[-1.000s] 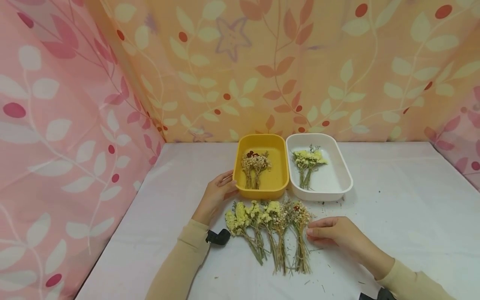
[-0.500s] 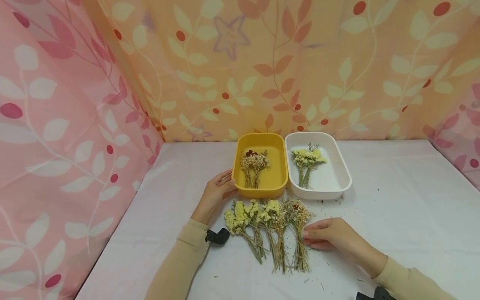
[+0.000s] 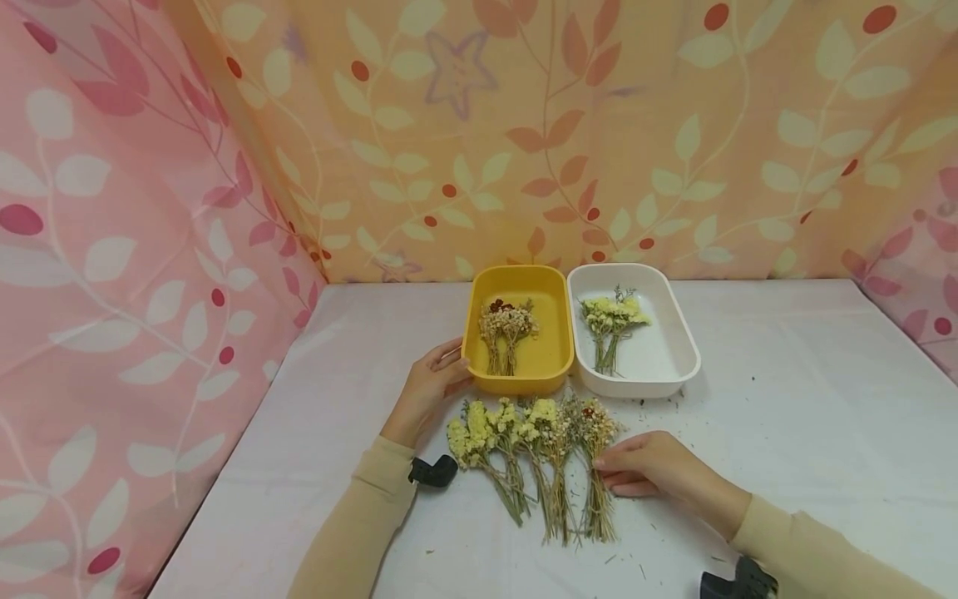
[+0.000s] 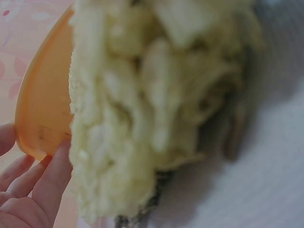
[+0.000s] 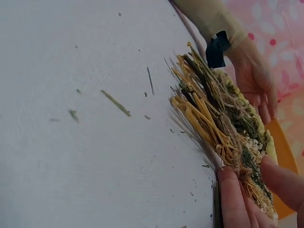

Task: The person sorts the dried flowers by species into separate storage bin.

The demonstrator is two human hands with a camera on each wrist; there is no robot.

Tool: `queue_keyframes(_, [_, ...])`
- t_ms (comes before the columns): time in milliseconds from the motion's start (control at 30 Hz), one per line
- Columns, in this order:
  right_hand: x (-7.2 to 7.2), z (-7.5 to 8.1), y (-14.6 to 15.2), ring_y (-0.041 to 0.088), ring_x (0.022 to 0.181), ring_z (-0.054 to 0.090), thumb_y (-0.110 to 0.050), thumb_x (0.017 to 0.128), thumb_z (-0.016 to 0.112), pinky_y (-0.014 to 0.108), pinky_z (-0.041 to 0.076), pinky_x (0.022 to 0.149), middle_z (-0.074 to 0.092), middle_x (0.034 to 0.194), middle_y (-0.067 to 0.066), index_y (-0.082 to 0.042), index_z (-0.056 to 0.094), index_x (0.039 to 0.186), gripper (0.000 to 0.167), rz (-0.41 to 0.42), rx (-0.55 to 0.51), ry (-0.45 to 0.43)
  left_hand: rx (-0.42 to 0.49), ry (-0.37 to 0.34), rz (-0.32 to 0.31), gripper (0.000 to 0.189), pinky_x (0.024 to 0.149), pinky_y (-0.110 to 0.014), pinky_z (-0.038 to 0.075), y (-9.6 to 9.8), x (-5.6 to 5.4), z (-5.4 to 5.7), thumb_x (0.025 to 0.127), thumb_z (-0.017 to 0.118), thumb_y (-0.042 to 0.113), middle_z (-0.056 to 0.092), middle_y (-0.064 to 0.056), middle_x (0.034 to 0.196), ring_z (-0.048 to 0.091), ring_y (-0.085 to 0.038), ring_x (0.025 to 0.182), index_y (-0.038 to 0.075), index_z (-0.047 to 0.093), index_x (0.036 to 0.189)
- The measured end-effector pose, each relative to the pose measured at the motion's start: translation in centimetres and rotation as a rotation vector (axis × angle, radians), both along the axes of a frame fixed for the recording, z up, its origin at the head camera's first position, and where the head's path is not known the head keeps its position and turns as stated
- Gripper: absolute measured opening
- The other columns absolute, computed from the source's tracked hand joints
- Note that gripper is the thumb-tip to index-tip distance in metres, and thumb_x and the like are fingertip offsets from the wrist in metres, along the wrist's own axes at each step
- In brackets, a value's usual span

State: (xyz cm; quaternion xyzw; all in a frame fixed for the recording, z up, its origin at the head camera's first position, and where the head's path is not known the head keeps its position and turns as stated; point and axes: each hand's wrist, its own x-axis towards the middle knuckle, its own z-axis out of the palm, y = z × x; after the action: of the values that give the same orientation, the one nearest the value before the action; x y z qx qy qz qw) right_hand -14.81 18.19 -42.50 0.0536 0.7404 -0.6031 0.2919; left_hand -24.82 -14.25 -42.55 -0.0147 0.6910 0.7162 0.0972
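My left hand [image 3: 428, 391] rests its fingertips against the near left corner of a yellow tray [image 3: 557, 353], fingers fairly straight along the outer wall. In that tray lie dried flower bundles [image 3: 509, 326], cream with dark red. Several more bundles lie in a row before the trays. The rightmost one, a cream bundle of dried flowers [image 3: 599, 487], has straw-like stems tied with twine; my right hand [image 3: 651, 466] pinches it by the stems. From the right wrist view, thumb and fingers [image 5: 232, 194] stand on either side of its tie. Yellow blossoms [image 4: 128, 109] cover much of the left wrist view.
A white tray [image 3: 677, 358] touches the yellow one on its right and holds yellow-flowered bundles [image 3: 612, 324]. Yellow bundles [image 3: 479, 437] lie at the row's left end. Bits of stem [image 5: 115, 103] are scattered on the white tablecloth [image 3: 808, 416]. Patterned curtains [image 3: 419, 150] stand behind and beside the table.
My right hand has moved left from beside the rightmost bundle onto its stems, and its fingers have come together there. The left hand stays at the yellow tray's corner.
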Motion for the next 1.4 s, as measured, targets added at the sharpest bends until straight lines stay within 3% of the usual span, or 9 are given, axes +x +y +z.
queue_keyframes(200, [-0.4, 0.0, -0.7, 0.009, 0.060, 0.070, -0.023, 0.084, 0.079, 0.027, 0.064, 0.063, 0.073, 0.068, 0.003, 0.001, 0.074, 0.090, 0.025, -0.012, 0.102, 0.036, 0.002, 0.006, -0.006, 0.053, 0.105, -0.040, 0.054, 0.1, 0.0, -0.1, 0.100, 0.059, 0.010, 0.046, -0.016, 0.154, 0.053, -0.035, 0.134, 0.007, 0.042, 0.151])
queue_keyframes(333, [-0.8, -0.4, -1.0, 0.009, 0.055, 0.068, -0.019, 0.085, 0.078, 0.028, 0.064, 0.059, 0.072, 0.063, 0.002, -0.001, 0.073, 0.085, 0.019, -0.028, 0.115, 0.035, 0.008, 0.006, -0.007, 0.053, 0.104, -0.039, 0.055, 0.0, -0.1, -0.1, 0.100, 0.058, 0.010, 0.046, -0.016, 0.153, 0.053, -0.036, 0.134, 0.008, 0.042, 0.151])
queue_keyframes(600, [-0.9, -0.3, -1.1, 0.009, 0.057, 0.069, -0.015, 0.087, 0.074, 0.027, 0.063, 0.059, 0.072, 0.065, 0.002, 0.001, 0.075, 0.091, 0.017, -0.021, 0.087, 0.035, 0.001, 0.004, 0.003, 0.052, 0.105, -0.040, 0.054, -0.1, -0.1, 0.0, 0.100, 0.060, 0.012, 0.047, -0.014, 0.153, 0.054, -0.033, 0.134, 0.009, 0.045, 0.149])
queue_keyframes(933, [0.3, 0.9, 0.1, 0.010, 0.066, 0.070, -0.017, 0.091, 0.070, 0.027, 0.064, 0.068, 0.077, 0.080, 0.003, 0.001, 0.074, 0.095, 0.019, 0.005, 0.021, 0.077, 0.005, 0.004, -0.002, 0.052, 0.104, -0.040, 0.054, 0.0, -0.1, -0.1, 0.101, 0.058, 0.010, 0.046, -0.015, 0.153, 0.054, -0.034, 0.133, 0.009, 0.043, 0.150])
queue_keyframes(1400, [1.2, 2.8, 1.1, 0.010, 0.068, 0.070, -0.022, 0.088, 0.075, 0.028, 0.064, 0.068, 0.074, 0.074, -0.001, 0.000, 0.075, 0.094, 0.023, 0.018, 0.083, 0.129, 0.005, -0.007, 0.008, 0.051, 0.104, -0.040, 0.055, 0.2, -0.2, -0.1, 0.100, 0.059, 0.010, 0.048, -0.015, 0.152, 0.056, -0.034, 0.131, 0.010, 0.045, 0.150])
